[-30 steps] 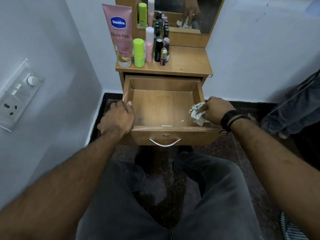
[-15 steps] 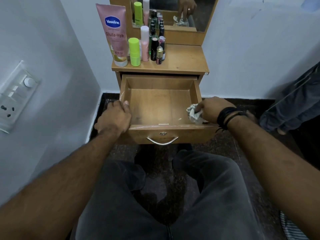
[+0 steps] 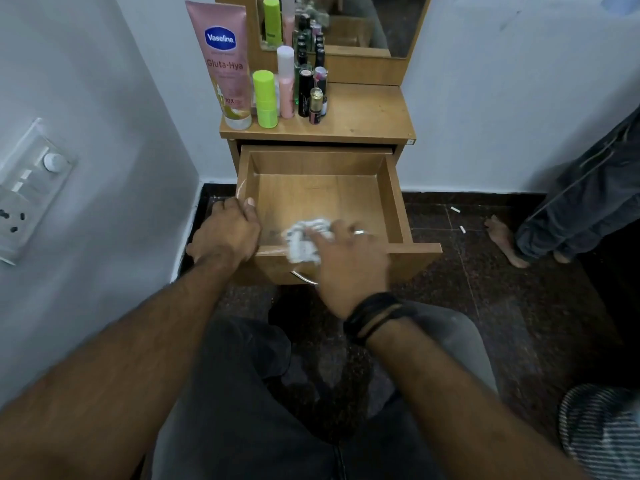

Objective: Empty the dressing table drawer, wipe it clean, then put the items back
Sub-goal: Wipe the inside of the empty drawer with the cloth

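Observation:
The wooden drawer (image 3: 394, 202) of the dressing table stands pulled out, and nothing lies inside it but the cloth. My left hand (image 3: 227, 233) grips its front left corner, thumb over the rim. A crumpled white cloth (image 3: 303, 242) sits at the drawer's front edge, near the middle, with my right hand (image 3: 349, 261) holding it and covering the metal handle. On the table top (image 3: 367, 114) stand the removed items: a pink Vaseline tube (image 3: 223, 64), a green bottle (image 3: 266, 98), a pink bottle (image 3: 286, 84) and several small dark cosmetics (image 3: 310, 95).
A mirror (image 3: 360, 22) rises behind the table top. White walls close in on both sides, with a switch panel (image 3: 27, 188) on the left wall. Another person's bare feet (image 3: 505, 237) and trouser legs stand on the dark floor at right. My knees are below the drawer.
My right hand has swept the cloth from the drawer's front right corner leftward to its front middle. The left hand stays on the left corner. The camera has shifted.

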Motion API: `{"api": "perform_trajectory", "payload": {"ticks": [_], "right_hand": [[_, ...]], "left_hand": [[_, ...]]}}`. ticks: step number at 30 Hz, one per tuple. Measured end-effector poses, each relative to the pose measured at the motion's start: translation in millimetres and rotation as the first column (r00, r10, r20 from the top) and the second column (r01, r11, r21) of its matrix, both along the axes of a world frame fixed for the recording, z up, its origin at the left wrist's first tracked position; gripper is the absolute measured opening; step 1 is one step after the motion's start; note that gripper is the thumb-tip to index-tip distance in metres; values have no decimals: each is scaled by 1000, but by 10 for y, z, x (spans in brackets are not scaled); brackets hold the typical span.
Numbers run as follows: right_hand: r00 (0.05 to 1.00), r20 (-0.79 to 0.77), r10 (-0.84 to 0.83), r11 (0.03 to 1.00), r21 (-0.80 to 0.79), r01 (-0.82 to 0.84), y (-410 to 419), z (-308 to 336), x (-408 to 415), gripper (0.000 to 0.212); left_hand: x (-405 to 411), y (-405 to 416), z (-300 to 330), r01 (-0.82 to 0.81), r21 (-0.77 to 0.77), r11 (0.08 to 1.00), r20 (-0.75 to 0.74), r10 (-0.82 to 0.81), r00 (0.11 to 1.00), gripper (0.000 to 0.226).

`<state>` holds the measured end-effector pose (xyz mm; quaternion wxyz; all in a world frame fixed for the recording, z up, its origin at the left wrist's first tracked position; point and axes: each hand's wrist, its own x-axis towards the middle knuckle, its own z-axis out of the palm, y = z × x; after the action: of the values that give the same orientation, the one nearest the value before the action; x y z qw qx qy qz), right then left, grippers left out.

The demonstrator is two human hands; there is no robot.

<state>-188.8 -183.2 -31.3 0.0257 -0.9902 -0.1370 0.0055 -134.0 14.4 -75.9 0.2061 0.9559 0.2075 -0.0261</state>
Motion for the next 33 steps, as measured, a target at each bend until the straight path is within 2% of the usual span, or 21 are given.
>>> {"api": "perform_trajectory", "payload": {"ticks": [3, 5, 7, 10, 13, 15, 18, 20, 22, 23, 24, 26, 27, 29, 31, 33], "right_hand": [[996, 14, 91, 994, 58, -92, 284, -94, -63, 46], [996, 48, 72, 995, 70, -75, 105, -117, -14, 46], [998, 65, -7, 1000, 29, 5, -277, -173, 28, 43], [972, 113, -207, 977, -24, 210, -981, -214, 36, 38], [940, 151, -305, 947, -59, 316, -1162, -210, 37, 39], [954, 138, -267, 959, -59, 277, -895, -185, 36, 40], [995, 65, -81, 996, -20, 82, -209, -144, -11, 47], [998, 27, 48, 998, 41, -49, 333, -123, -72, 53], [989, 17, 147, 985, 87, -148, 803, -95, -122, 49], [984, 30, 177, 979, 95, -179, 961, -84, -128, 44], [979, 44, 197, 975, 100, -201, 1053, -74, -110, 40], [970, 34, 240, 966, 95, -242, 1046, -74, -38, 42], [964, 17, 264, 961, 85, -265, 958, -77, 2, 45], [960, -7, 280, 959, 53, -280, 668, -77, 67, 51], [974, 28, 225, 974, 11, -226, 277, -94, 102, 46], [990, 80, 116, 993, -7, -116, -102, -111, 90, 37]], "left_hand": [[-1, -5, 18, 4, 8, 1000, 9, -4, 1000, 62], [-6, 0, 16, 2, 1, 1000, 3, -2, 1000, 61], [-14, 5, 10, 8, -15, 1000, -1, -8, 1000, 61], [-15, 5, 23, 0, -27, 1000, 0, 0, 1000, 61], [-7, 11, 14, 4, -26, 1000, 3, -4, 1000, 61], [-4, 37, -6, 15, -44, 999, 27, -13, 1000, 63], [43, 108, -6, -10, -180, 984, 46, 18, 999, 66], [128, 183, 33, -103, -411, 906, 18, 121, 993, 67], [192, 256, 58, -201, -713, 672, -22, 264, 964, 67], [201, 293, 71, -236, -804, 546, -58, 323, 944, 66], [191, 340, 95, -268, -855, 445, -104, 358, 928, 66], [151, 441, 113, -316, -898, 306, -199, 357, 913, 68], [128, 471, 107, -332, -902, 274, -231, 345, 910, 70], [94, 492, 74, -347, -887, 303, -242, 334, 911, 70], [71, 467, 24, -349, -879, 325, -230, 351, 907, 69], [61, 435, -25, -346, -894, 284, -226, 380, 897, 68]]}}
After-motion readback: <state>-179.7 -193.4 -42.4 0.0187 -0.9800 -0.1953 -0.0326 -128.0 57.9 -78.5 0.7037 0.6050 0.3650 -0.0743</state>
